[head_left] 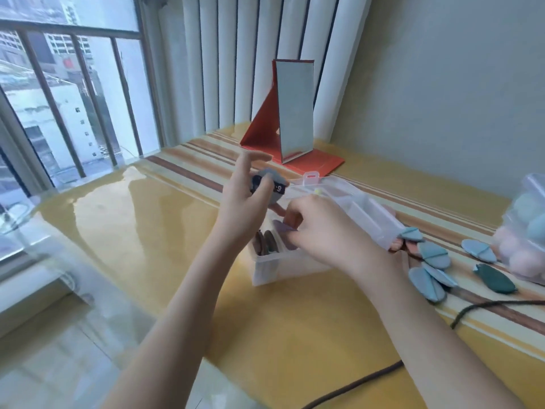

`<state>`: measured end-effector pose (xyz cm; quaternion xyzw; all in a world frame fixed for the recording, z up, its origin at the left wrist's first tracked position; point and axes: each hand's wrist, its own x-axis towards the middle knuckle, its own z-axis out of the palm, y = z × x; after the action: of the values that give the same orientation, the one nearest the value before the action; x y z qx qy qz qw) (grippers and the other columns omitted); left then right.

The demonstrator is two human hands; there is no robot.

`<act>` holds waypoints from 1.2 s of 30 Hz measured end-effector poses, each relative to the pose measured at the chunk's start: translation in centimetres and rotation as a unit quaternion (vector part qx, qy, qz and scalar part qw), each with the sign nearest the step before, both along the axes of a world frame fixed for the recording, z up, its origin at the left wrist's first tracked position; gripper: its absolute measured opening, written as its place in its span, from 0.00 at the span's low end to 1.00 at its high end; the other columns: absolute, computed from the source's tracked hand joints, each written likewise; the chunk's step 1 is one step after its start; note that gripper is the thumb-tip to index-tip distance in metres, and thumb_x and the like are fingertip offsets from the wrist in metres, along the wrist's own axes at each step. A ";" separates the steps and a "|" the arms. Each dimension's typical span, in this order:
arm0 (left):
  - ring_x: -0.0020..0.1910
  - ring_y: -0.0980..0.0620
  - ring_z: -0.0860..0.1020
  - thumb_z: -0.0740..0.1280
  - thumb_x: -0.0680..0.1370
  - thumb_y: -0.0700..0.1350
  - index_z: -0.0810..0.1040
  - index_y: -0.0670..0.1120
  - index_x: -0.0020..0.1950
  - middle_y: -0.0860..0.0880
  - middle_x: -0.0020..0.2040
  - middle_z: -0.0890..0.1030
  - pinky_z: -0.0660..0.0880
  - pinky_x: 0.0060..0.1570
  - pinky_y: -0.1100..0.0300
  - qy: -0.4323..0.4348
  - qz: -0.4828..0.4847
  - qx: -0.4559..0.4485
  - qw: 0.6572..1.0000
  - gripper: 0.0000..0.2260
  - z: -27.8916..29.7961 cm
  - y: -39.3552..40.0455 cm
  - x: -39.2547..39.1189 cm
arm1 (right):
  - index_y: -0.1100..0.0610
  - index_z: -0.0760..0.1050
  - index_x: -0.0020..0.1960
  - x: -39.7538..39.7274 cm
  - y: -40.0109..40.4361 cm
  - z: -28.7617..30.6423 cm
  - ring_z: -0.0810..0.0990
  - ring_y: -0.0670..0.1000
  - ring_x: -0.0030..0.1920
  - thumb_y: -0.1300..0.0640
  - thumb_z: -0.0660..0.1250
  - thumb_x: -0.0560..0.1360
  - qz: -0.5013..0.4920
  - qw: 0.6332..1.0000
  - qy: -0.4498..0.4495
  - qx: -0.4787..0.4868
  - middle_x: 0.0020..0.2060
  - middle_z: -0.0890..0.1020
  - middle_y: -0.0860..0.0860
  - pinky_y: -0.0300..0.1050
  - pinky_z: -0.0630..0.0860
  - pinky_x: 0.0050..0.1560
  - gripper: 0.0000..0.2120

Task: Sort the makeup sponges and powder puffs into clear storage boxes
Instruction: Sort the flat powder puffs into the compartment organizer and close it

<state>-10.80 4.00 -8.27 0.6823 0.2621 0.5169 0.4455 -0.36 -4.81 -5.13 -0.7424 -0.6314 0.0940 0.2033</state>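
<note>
Two bare hands are sorting powder puffs into a clear plastic storage box, with the job looking partly done.

A few brownish puffs are standing in the clear plastic storage box (280, 265) at frame centre, while blue and green flat puffs (433, 255) are lying loose on the yellow striped tabletop (147, 231) at right. The left hand (246, 196) is raised above the box, fingers curling round a grey round puff with a dark ribbon (269, 187). The right hand (321, 228) is reaching into the box, fingers pinching a mauve puff (283, 225).

Bright daylight from the window (67, 93) at left. Broad glare across the glossy worktop (141, 219). Soft shadows. Slightly blurred throughout, hazy at right; wide-angle bending along the edges.
</note>
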 end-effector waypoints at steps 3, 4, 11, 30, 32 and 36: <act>0.39 0.49 0.80 0.59 0.75 0.41 0.69 0.54 0.58 0.50 0.38 0.82 0.78 0.43 0.44 0.079 -0.044 0.018 0.996 0.14 0.0 -0.2 -0.2 | 0.55 0.80 0.43 0.7 -0.2 1.1 0.76 0.52 0.46 0.48 0.60 0.79 0.044 0.986 0.006 -0.159 0.46 0.79 0.51 0.48 0.74 0.45 0.15; 0.39 0.51 0.77 0.59 0.74 0.43 0.69 0.55 0.59 0.49 0.38 0.80 0.76 0.45 0.45 0.111 -0.044 0.037 0.992 0.15 0.0 -0.1 -0.3 | 0.54 0.80 0.44 0.8 -0.3 1.2 0.74 0.52 0.52 0.48 0.59 0.80 0.052 0.981 0.002 -0.187 0.51 0.77 0.51 0.50 0.74 0.52 0.15; 0.41 0.46 0.76 0.57 0.73 0.46 0.68 0.56 0.63 0.41 0.40 0.79 0.75 0.48 0.43 0.183 -0.085 0.057 0.978 0.19 0.3 0.2 -0.5 | 0.50 0.77 0.41 2.5 -0.1 2.3 0.78 0.39 0.30 0.45 0.69 0.74 -0.034 0.986 0.162 0.023 0.34 0.82 0.45 0.37 0.71 0.32 0.09; 0.27 0.51 0.79 0.55 0.80 0.47 0.75 0.49 0.51 0.52 0.31 0.79 0.75 0.34 0.53 0.139 -0.022 0.071 0.987 0.10 -0.5 0.1 -0.4 | 0.52 0.76 0.29 -0.5 0.3 0.7 0.80 0.52 0.41 0.63 0.71 0.68 -0.030 0.999 -0.016 0.031 0.34 0.80 0.48 0.45 0.77 0.39 0.12; 0.29 0.52 0.79 0.56 0.80 0.48 0.76 0.48 0.49 0.54 0.31 0.78 0.76 0.37 0.47 0.108 0.003 0.063 0.992 0.10 -0.5 0.2 -0.4 | 0.51 0.80 0.33 0.6 0.0 1.5 0.80 0.46 0.38 0.60 0.71 0.72 0.008 0.999 0.026 -0.040 0.33 0.82 0.43 0.40 0.76 0.37 0.09; 0.33 0.49 0.82 0.54 0.81 0.53 0.75 0.52 0.52 0.52 0.35 0.79 0.76 0.38 0.51 0.094 -0.043 0.095 0.990 0.12 -0.2 0.1 0.0 | 0.48 0.77 0.46 1.2 -0.4 2.1 0.76 0.43 0.31 0.59 0.67 0.77 0.060 0.989 0.038 -0.130 0.39 0.81 0.44 0.35 0.71 0.28 0.06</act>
<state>-10.80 4.11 -8.49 0.7778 0.2230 0.4536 0.3737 0.85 -5.21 -3.06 -0.7190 -0.6493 0.2154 0.1225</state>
